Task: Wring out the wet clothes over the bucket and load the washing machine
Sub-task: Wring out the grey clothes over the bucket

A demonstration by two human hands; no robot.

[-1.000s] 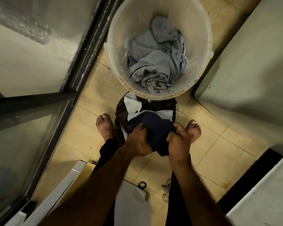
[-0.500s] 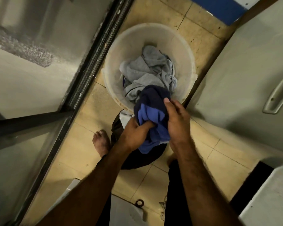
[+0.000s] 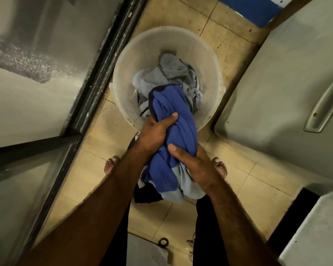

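Two hands, L (image 3: 156,131) & R (image 3: 194,164), grip blue garment (image 3: 176,112) over bucket (image 3: 123,77) w/ grey clothes (image 3: 169,73).

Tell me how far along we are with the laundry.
Done: nothing shows as loaded, and no machine drum is in view. In hand: left hand and right hand grip a twisted blue garment over the bucket's near edge. Left: grey clothes lie in the bucket, to wring and load.
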